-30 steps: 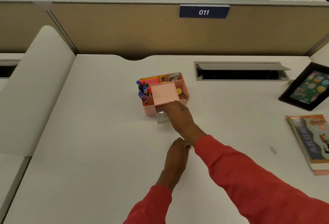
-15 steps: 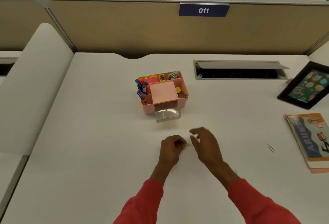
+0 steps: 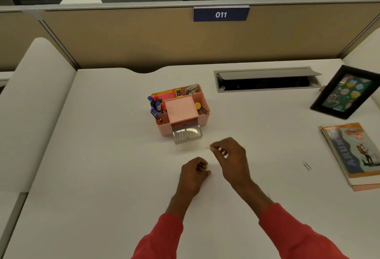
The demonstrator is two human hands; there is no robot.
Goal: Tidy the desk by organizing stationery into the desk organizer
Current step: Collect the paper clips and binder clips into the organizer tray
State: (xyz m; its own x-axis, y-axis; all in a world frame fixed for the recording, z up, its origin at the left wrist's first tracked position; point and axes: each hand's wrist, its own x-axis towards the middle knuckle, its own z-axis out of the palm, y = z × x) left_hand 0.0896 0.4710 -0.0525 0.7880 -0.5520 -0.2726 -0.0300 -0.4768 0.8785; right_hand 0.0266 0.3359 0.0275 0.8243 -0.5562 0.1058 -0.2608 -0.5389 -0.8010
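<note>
Frankly, whether the curled left hand (image 3: 194, 173) or pinched right hand (image 3: 231, 157) holds anything is unclear.

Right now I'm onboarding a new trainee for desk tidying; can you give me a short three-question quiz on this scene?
1. True or false: the clear drawer of the pink organizer is pulled open.
2. What lies loose on the desk between the right hand and the books? A pen; B paper clip; C eraser.
3. Fill in: the markers stand on the organizer's ___ side.
Key: 1 true; 2 B; 3 left.
</note>
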